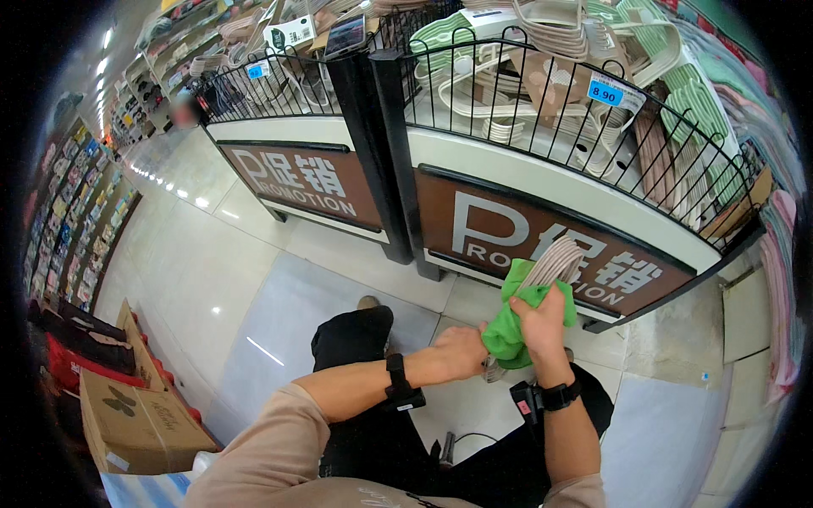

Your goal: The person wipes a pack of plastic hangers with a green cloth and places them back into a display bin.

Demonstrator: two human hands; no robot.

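Note:
A bundle of beige plastic hangers is held in front of my knees, its upper end sticking out above a bright green cloth. My right hand grips the cloth around the bundle, thumb pressed on the green fabric. Lower down and to the left, my left hand is closed on the bundle's other end, beside the cloth's edge; its fingertips are hidden. A bit of the hangers shows beneath the cloth, between the hands. Both wrists wear black bands with small devices.
Ahead stand promotion bins with black wire rims, holding beige and green hangers. A smartphone rests on a post between bins. At lower left is a cardboard box. Folded textiles hang at right. A shelf of goods stands at far left.

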